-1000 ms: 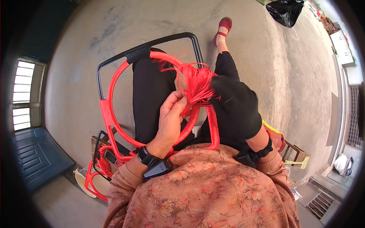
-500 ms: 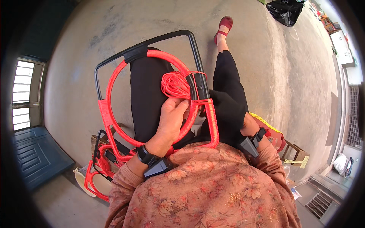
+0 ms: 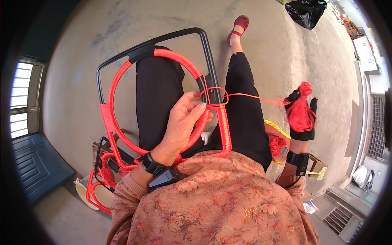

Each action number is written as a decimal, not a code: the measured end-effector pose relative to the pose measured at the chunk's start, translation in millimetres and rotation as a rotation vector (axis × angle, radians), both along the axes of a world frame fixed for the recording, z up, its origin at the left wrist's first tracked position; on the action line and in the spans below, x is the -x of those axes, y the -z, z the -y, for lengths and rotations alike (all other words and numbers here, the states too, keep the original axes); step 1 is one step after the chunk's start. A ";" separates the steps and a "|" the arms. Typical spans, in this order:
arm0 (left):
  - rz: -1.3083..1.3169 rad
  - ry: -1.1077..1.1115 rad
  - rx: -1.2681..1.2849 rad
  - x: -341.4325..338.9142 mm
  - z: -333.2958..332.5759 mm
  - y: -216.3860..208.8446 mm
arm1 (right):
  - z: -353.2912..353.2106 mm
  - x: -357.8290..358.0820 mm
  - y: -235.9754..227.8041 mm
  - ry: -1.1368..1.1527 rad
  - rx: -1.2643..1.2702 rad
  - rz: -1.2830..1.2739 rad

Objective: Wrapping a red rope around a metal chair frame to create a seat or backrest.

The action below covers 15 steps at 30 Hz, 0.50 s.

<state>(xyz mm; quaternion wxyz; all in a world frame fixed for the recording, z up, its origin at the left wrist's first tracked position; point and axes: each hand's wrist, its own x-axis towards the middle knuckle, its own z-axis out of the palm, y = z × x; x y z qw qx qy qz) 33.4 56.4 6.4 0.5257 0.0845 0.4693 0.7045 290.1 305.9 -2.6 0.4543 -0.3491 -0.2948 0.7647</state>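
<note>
A black frame (image 3: 211, 61) with a ring (image 3: 116, 90) wrapped in red cord rests over my lap. My left hand (image 3: 183, 118) grips the frame's right side, fingers behind the wrapped ring and thumb in front, just below a bare black section. Out to the right, my right hand (image 3: 301, 135), in a black glove, holds a bundle of red cord (image 3: 301, 114), smeared by motion. From it a single strand (image 3: 253, 96) runs left to a loose loop around the frame's right bar, above my left thumb.
Another red-wrapped frame (image 3: 96, 190) lies at the lower left beside a pale round container (image 3: 83, 188). A red bag with yellow trim (image 3: 281, 141), holding more red cord, sits right of my lap. A black plastic bag (image 3: 306, 14) lies on the floor at the far right.
My right hand has come from behind the frame far out to the right with the cord bundle, drawing out the strand. My left hand stays at the frame, its fingers now round the ring.
</note>
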 end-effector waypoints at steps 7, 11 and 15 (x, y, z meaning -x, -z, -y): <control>0.037 0.021 -0.013 0.6 3.1 5.5 | 82.4 85.6 1.5 -0.457 -0.051 0.233; 0.029 0.037 0.009 -0.5 0.9 2.4 | 76.7 93.3 -1.5 -0.719 -0.081 0.376; -0.019 0.002 0.038 0.2 3.8 6.4 | 92.5 92.9 -44.3 -0.761 -0.069 0.318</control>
